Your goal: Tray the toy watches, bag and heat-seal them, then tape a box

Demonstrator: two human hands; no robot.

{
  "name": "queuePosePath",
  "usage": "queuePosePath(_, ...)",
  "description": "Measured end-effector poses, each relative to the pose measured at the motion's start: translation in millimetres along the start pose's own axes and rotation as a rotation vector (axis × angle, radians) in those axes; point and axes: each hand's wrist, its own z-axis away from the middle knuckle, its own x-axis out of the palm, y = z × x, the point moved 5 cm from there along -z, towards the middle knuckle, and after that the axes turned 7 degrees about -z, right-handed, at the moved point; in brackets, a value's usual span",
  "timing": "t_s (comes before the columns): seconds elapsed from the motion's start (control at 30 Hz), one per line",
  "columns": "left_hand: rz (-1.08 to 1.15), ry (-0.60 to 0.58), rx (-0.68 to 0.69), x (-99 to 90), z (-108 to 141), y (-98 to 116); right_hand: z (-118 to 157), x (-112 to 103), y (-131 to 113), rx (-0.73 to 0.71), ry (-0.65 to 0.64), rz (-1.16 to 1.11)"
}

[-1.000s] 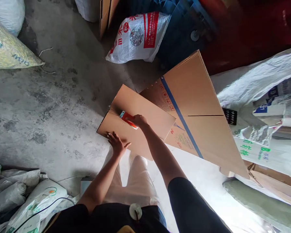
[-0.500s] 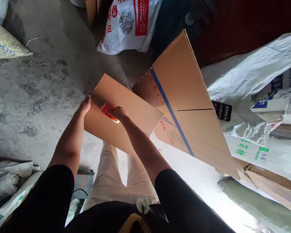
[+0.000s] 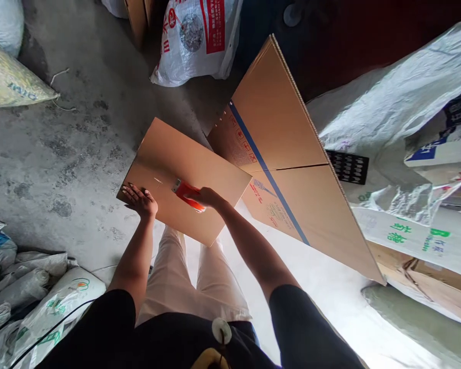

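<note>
A brown cardboard box (image 3: 192, 154) lies in front of my legs, its plain top facing up. Flat on its left part rests my left hand (image 3: 141, 201), fingers spread and holding nothing. My right hand (image 3: 207, 197) is wrapped round a red and white handheld tool (image 3: 188, 195), over the middle of the box. What kind of tool it is I cannot tell for sure. A small pale mark shows on the cardboard between the two hands.
Flattened cardboard cartons (image 3: 292, 118) with a blue stripe lean at the right of the box. A white sack (image 3: 200, 41) stands beyond it. A yellowish sack (image 3: 15, 77) lies far left, folded sacks (image 3: 26, 282) lower left, white sheeting (image 3: 392, 92) right.
My left hand has moved from the box's far left edge to nearer me and now lies flat. The red tool in my right hand has shifted right, away from the fold. The top surface looks flatter.
</note>
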Motion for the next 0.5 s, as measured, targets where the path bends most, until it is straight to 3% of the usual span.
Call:
queuePosePath(0.23, 0.002, -0.004, 0.011, 7.1, -2.5, -5.0, 117.2, -31.1, 125.6, 0.067, -0.041, -0.114)
queuePosePath(0.5, -0.038, 0.008, -0.004, 9.1, -4.7, 0.2, 203.7, -64.9, 254.0, 0.219, -0.039, -0.192)
